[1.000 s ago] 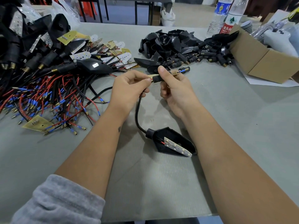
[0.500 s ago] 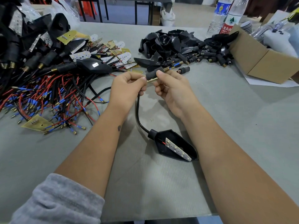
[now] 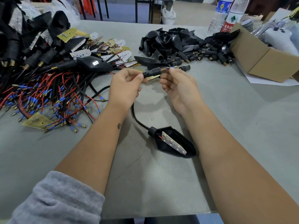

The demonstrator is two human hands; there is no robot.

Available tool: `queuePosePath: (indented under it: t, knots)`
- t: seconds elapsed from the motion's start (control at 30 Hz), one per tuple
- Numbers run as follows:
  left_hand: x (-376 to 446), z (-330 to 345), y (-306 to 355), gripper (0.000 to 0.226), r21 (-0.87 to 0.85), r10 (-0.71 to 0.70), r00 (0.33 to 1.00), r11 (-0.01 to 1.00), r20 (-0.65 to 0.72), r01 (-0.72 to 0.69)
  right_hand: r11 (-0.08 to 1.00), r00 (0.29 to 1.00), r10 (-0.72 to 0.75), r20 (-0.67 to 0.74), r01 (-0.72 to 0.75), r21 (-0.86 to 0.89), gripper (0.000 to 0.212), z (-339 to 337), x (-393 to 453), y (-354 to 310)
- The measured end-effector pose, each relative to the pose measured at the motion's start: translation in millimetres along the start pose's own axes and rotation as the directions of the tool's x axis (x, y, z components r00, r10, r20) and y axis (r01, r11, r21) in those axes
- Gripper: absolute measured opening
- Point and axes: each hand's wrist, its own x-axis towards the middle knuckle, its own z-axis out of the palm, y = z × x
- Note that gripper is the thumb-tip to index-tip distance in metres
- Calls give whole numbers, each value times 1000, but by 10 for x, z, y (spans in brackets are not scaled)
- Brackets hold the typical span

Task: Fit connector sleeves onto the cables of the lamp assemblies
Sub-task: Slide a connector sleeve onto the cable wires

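Sleeve-fitting step: my left hand (image 3: 125, 84) pinches the connector sleeve (image 3: 152, 73); my right hand (image 3: 178, 87) grips the cable (image 3: 136, 118) tip. Next: seat fully.

I am looking at a small assembly workshop, the kind where lamp parts are put together by hand. The grey work table (image 3: 242, 126) carries a heap of red and black wire leads (image 3: 48, 97) with blue crimp ends, a pile of black lamp housings (image 3: 166, 42), loose LED boards (image 3: 123, 55) and a cardboard box (image 3: 262, 62) of parts. Water bottles (image 3: 226, 15) stand at the far edge, bare floor beyond.
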Motion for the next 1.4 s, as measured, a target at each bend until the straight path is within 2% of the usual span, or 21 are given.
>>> queuePosePath:
  t: [0.27,0.43,0.83,1.0,1.1,1.23,1.33,1.4]
  knots:
    - [24,-8,-18,16,59,-21,1000,998,1,21,998,996,-55,-71,53,-36,13,-26,3,0]
    - [29,-10,-14,18,52,-54,998,997,18,53,993,997,-62,-36,58,-107,16,-29,-4,15]
    - [49,-20,-65,20,111,38,999,993,-7,-37,998,992,-58,-109,57,-15,20,-28,23,30]
    - [58,-32,-81,21,108,40,999,993,-4,-39,997,997,-66,-50,65,-29,21,-35,23,19]
    - [62,-33,-79,20,96,30,999,995,-12,-29,998,998,-66,18,67,-10,4,-15,12,14]
    - [50,-52,-68,17,43,56,998,997,3,-56,997,993,-41,108,48,-58,28,12,-10,39]
    - [33,-51,-49,15,-34,54,998,998,40,-53,994,990,-61,130,72,-81,22,26,-19,52]
    - [38,-34,-30,12,-78,6,999,997,42,-3,997,992,-71,103,73,-24,16,34,-8,40]
